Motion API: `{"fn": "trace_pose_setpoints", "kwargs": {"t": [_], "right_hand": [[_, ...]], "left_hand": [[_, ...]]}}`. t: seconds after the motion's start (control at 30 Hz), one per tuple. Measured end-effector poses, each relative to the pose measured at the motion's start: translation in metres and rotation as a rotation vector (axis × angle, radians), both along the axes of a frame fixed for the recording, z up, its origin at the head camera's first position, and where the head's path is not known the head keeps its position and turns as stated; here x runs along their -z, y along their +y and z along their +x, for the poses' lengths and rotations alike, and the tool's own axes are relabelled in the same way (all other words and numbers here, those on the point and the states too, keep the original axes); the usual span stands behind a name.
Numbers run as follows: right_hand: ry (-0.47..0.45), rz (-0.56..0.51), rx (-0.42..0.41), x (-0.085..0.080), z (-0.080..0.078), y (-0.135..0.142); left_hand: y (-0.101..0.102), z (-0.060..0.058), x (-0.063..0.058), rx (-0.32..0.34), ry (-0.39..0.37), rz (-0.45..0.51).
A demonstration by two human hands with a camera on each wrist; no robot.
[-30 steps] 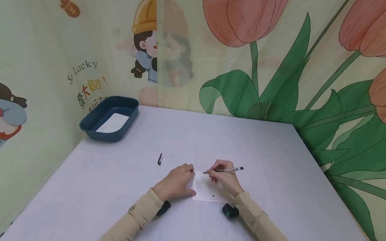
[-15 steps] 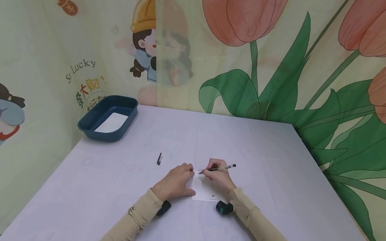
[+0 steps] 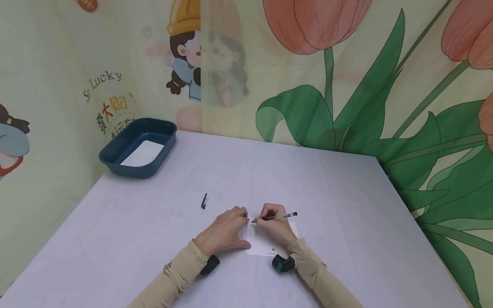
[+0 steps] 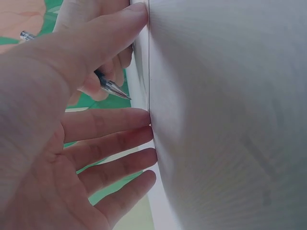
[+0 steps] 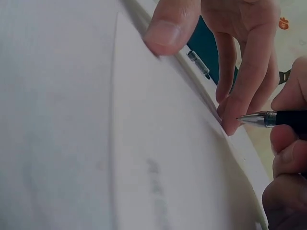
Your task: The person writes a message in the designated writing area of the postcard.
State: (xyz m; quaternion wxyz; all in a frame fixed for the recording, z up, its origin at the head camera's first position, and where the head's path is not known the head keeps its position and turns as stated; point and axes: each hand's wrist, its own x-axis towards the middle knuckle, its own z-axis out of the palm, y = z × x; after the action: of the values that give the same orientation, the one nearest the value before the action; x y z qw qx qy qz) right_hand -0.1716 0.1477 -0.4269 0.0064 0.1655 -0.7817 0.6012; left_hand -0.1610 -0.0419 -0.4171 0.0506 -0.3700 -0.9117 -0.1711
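A small white sheet of paper (image 3: 265,243) lies on the table, with a tiny dark mark near its lower edge. My right hand (image 3: 278,226) grips a black-and-clear pen (image 3: 286,216), its point close over the top left part of the sheet. In the right wrist view the metal tip of the pen shows bare. My left hand (image 3: 225,231) rests at the sheet's left edge, thumb low and fingers near the top corner. The left wrist view shows those fingers fairly straight, tips at the surface. A pen cap (image 3: 204,202) lies beyond the left hand.
A dark blue tray (image 3: 140,172) with white paper (image 3: 144,153) inside stands at the table's far left corner. Dark wrist devices (image 3: 283,263) sit under both wrists. Printed curtains hang along the back and sides of the white table (image 3: 327,188).
My right hand has moved left with the pen, along the top of the sheet toward its left corner. The left hand stays in place. The head view has shifted slightly.
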Motion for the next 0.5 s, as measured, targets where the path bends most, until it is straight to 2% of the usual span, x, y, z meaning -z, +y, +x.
{"fn": "trace_pose_setpoints", "kwargs": {"t": [0.5], "right_hand": [[0.057,0.085,0.028,-0.0068,0.0038,-0.0077]], "left_hand": [[-0.0017,-0.0012,0.0017,-0.001,-0.011,0.016]]}}
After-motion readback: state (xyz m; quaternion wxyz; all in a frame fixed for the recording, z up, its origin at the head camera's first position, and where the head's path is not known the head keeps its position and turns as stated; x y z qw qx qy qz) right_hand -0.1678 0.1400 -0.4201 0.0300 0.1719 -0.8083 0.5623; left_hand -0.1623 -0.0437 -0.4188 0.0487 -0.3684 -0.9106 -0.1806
